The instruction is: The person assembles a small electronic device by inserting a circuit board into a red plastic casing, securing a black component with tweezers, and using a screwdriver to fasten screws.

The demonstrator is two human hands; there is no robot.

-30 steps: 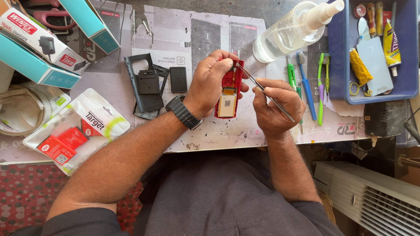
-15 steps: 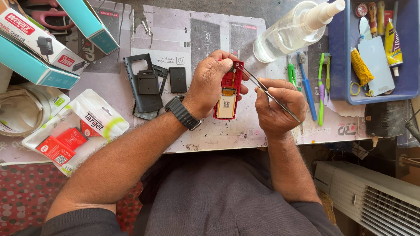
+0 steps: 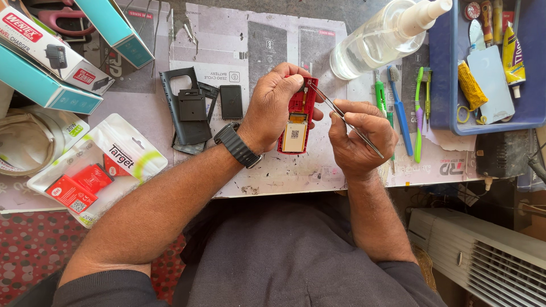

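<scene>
My left hand (image 3: 274,108) grips a small red phone (image 3: 297,116) with its back cover off, held upright over the paper-covered table; a white battery with a yellow strip shows inside it. My right hand (image 3: 358,136) holds thin metal tweezers (image 3: 344,120), and their tips touch the top of the phone's open back. A black watch sits on my left wrist.
A black back cover (image 3: 186,111) and small black parts lie left of the phone. A clear spray bottle (image 3: 387,37), toothbrushes (image 3: 420,108) and a blue tray (image 3: 532,68) of tools lie at right. Charger boxes (image 3: 45,57) and packets (image 3: 96,165) crowd the left.
The tweezers' tips have moved up and left to the phone's top end. My left hand has shifted its hold slightly; the phone stays in about the same place.
</scene>
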